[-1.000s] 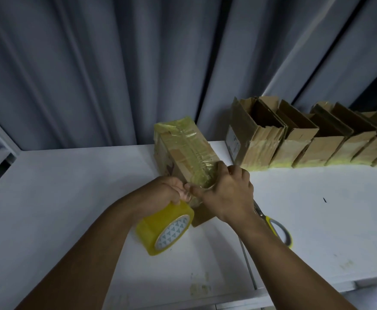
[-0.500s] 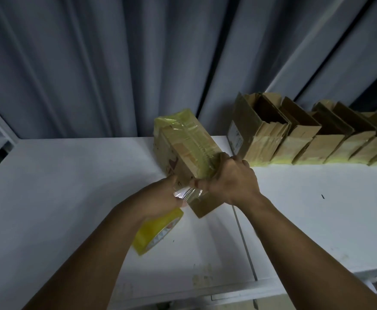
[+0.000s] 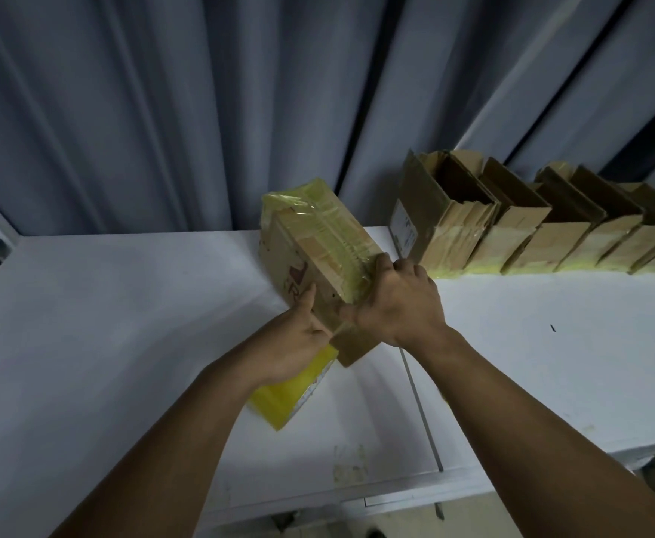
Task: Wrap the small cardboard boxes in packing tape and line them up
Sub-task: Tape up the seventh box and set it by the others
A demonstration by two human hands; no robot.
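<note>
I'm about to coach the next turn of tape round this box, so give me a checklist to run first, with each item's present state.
1. Right hand grips the box: ok.
2. Left hand holds the tape roll: ok.
3. Tape between roll and box taut: cannot tell.
4. Box's near end taped: not ok, bare cardboard.
5. Row of boxes lined up at the back of the table: ok.
</note>
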